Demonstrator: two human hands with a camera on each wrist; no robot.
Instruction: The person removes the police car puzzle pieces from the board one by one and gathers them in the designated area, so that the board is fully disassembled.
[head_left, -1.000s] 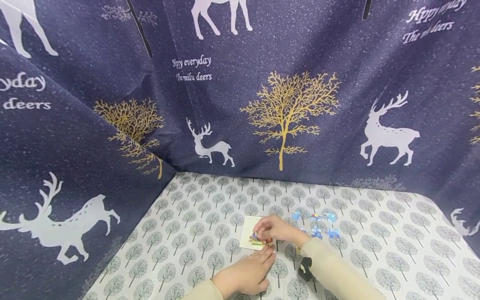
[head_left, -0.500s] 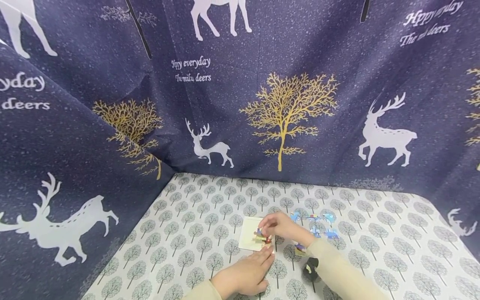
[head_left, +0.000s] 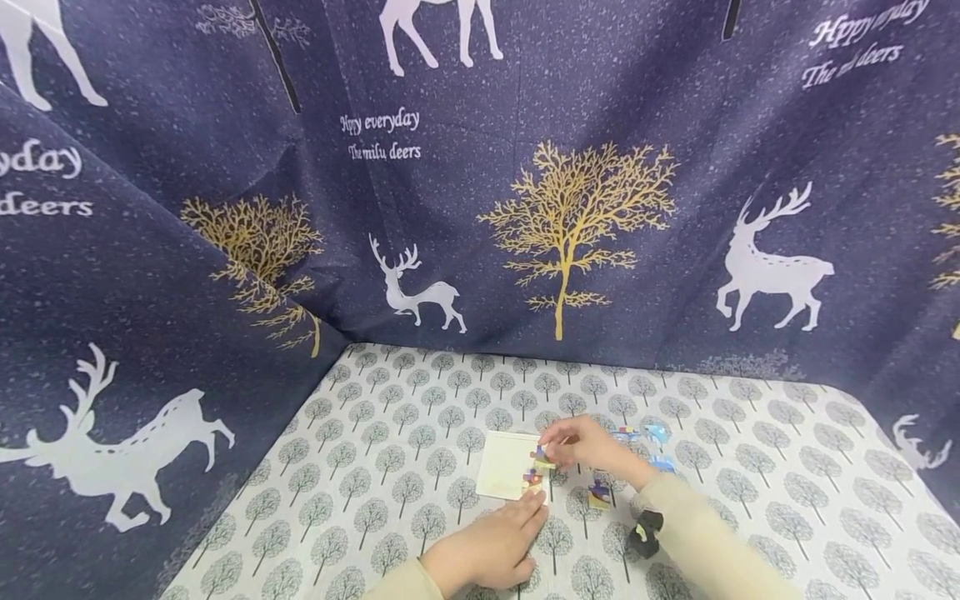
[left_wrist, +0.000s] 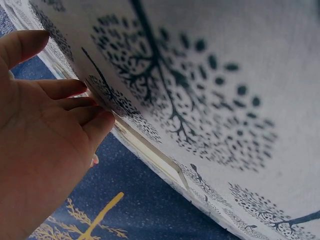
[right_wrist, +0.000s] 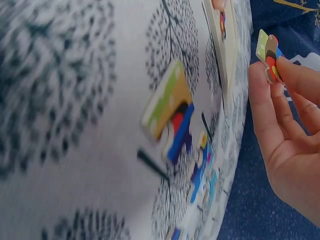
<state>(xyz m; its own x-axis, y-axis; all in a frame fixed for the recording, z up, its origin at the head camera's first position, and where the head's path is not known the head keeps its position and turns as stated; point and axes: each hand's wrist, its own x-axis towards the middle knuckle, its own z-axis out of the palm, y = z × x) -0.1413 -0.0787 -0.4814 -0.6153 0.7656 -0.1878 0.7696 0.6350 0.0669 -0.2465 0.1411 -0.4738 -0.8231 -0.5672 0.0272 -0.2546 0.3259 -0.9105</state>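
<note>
A shallow cream puzzle tray (head_left: 501,462) lies on the cloth in front of me. The fingers of my left hand (head_left: 491,543) stretch flat to its near right corner. By those fingertips, a red and yellow jigsaw piece (head_left: 532,480) lies inside the tray. My right hand (head_left: 588,443) pinches another jigsaw piece (right_wrist: 270,59) between thumb and fingers, over the tray's right edge. That piece shows green, tan, red and blue in the right wrist view. A loose jigsaw piece (right_wrist: 170,112) with a green and tan edge lies right of the tray, below the right hand.
Several blue jigsaw pieces (head_left: 658,433) lie on the tree-print tablecloth (head_left: 405,500) beyond the right forearm, which partly hides them. A black wrist device (head_left: 645,533) sits at the right wrist. Dark blue curtains (head_left: 465,200) with deer close off the back and left.
My right hand has moved right, taking its jigsaw piece from the tray's middle to its right edge. The loose piece on the cloth is now uncovered. My left hand stays almost still.
</note>
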